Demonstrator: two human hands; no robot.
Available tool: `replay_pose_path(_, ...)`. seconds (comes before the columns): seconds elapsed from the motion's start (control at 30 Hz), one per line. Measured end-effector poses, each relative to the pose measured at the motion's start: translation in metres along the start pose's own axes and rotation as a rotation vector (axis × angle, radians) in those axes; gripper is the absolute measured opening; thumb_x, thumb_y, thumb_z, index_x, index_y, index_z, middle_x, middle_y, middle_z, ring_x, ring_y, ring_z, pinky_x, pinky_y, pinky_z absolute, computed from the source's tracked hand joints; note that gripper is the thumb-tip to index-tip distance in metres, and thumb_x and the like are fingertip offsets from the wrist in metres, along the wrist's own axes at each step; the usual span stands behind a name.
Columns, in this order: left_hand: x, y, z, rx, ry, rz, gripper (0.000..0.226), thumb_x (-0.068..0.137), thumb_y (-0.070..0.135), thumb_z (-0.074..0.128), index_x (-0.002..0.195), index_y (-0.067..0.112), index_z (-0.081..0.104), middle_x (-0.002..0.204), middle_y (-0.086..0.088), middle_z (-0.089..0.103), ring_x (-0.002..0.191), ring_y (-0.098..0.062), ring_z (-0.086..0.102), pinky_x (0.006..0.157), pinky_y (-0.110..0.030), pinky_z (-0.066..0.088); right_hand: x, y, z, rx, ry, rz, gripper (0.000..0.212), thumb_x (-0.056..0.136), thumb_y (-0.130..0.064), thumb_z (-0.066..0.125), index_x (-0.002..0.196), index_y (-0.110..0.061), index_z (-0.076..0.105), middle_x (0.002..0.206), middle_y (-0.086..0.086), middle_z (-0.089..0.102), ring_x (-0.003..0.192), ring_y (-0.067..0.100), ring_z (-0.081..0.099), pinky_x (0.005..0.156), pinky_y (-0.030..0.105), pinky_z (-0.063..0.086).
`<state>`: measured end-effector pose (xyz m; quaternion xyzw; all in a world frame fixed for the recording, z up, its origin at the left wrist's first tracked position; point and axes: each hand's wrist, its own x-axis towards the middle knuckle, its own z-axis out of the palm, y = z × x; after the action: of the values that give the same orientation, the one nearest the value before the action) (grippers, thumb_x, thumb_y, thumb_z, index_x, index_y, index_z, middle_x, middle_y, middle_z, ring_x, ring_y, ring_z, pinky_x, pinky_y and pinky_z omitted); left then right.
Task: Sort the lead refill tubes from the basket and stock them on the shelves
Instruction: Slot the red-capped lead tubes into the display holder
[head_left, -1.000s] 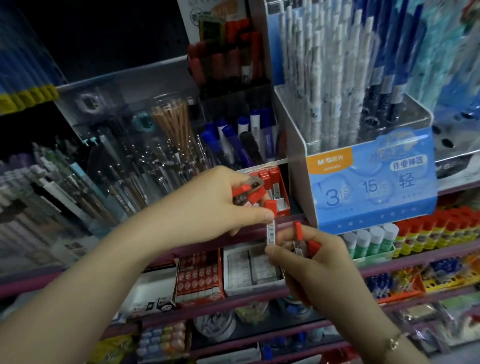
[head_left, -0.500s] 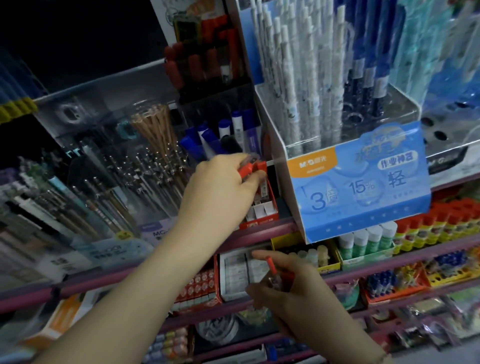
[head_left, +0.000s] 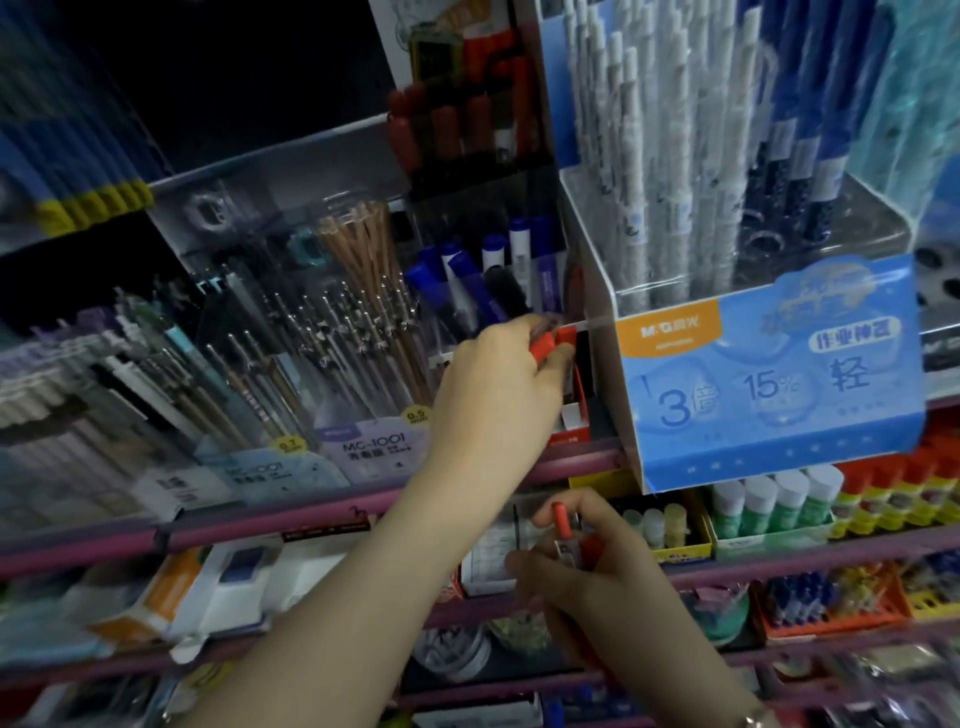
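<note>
Readable print on the shelf displays

The blue cardboard pen display box (head_left: 769, 384) reads "M&G", "3", "15%"; the clear plastic pencil case (head_left: 371, 447) is labelled "MG-1001" and "0.5".

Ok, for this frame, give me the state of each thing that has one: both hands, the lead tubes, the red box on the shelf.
left hand: raised at the red box, pinching red-capped tubes
tubes at the box: held over the box, not released
red box: open-topped, on the shelf, partly hidden by the hand
right hand: lower, grip closed around spare tubes
spare tubes: upright in the hand, red caps up
</note>
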<state>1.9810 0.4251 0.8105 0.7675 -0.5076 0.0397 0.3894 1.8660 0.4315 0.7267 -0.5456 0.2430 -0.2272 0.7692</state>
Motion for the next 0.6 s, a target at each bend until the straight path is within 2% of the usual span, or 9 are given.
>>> replay_pose_path(0.13, -0.002, -0.003, 0.002, -0.265, 0.000, -0.095, 0.020, 0.088, 0.025, 0.064, 0.076, 0.010, 0.067, 0.053, -0.002, 0.056, 0.052, -0.010, 0.053, 0.055, -0.031, 0.045, 0.003, 0.001, -0.002, 0.009, -0.015, -0.012, 0.024, 0.078, -0.006, 0.071, 0.079, -0.022, 0.053, 0.068, 0.026, 0.059, 0.030, 0.016, 0.037, 0.035, 0.017, 0.031)
replay_pose_path(0.2, -0.005, -0.005, 0.004, -0.319, 0.009, -0.133, 0.021, 0.088, 0.025, 0.064, 0.075, 0.009, 0.067, 0.050, 0.001, 0.053, 0.050, -0.011, 0.050, 0.053, -0.030, 0.044, 0.004, 0.001, -0.004, 0.004, -0.012, -0.009, 0.023, 0.078, -0.007, 0.071, 0.082, -0.020, 0.053, 0.070, 0.026, 0.060, 0.031, 0.017, 0.039, 0.035, 0.018, 0.032)
replay_pose_path(0.27, -0.009, -0.007, 0.008, -0.361, 0.041, -0.191, 0.027, 0.088, 0.026, 0.065, 0.065, 0.012, 0.061, 0.048, 0.003, 0.050, 0.047, -0.011, 0.047, 0.049, -0.027, 0.040, 0.004, 0.002, -0.006, 0.000, -0.012, -0.012, 0.023, 0.078, -0.007, 0.071, 0.082, -0.020, 0.053, 0.068, 0.023, 0.060, 0.032, 0.017, 0.039, 0.036, 0.019, 0.032)
replay_pose_path(0.37, -0.015, -0.009, 0.015, -0.383, 0.109, -0.225, 0.031, 0.087, 0.026, 0.066, 0.060, 0.015, 0.057, 0.049, -0.003, 0.051, 0.046, -0.018, 0.047, 0.047, -0.028, 0.041, 0.004, 0.003, -0.007, -0.008, -0.007, -0.031, 0.023, 0.080, -0.004, 0.070, 0.084, -0.019, 0.053, 0.062, 0.017, 0.057, 0.031, 0.017, 0.037, 0.036, 0.019, 0.031)
replay_pose_path(0.43, -0.017, -0.010, 0.017, -0.329, 0.144, -0.169, 0.023, 0.087, 0.025, 0.066, 0.068, 0.013, 0.062, 0.055, -0.004, 0.057, 0.051, -0.021, 0.052, 0.051, -0.032, 0.044, 0.004, 0.003, -0.008, -0.014, -0.006, -0.043, 0.022, 0.081, -0.002, 0.069, 0.086, -0.016, 0.052, 0.061, 0.018, 0.054, 0.030, 0.016, 0.036, 0.036, 0.019, 0.030)
replay_pose_path(0.53, -0.016, -0.009, 0.019, -0.202, 0.187, -0.072, 0.004, 0.088, 0.025, 0.065, 0.090, 0.026, 0.068, 0.066, 0.009, 0.065, 0.058, -0.007, 0.058, 0.054, -0.025, 0.048, 0.004, 0.001, -0.009, -0.017, -0.011, -0.064, 0.019, 0.082, -0.002, 0.067, 0.087, -0.010, 0.050, 0.047, 0.011, 0.048, 0.028, 0.016, 0.034, 0.036, 0.017, 0.030)
replay_pose_path(0.6, -0.017, -0.011, 0.020, -0.095, 0.206, -0.010, 0.020, 0.089, 0.025, 0.064, 0.106, 0.035, 0.062, 0.077, 0.012, 0.068, 0.062, -0.005, 0.060, 0.054, -0.019, 0.047, 0.004, -0.002, -0.010, -0.007, -0.006, -0.076, 0.019, 0.081, -0.001, 0.066, 0.089, -0.005, 0.049, 0.045, 0.007, 0.046, 0.029, 0.016, 0.033, 0.036, 0.017, 0.030)
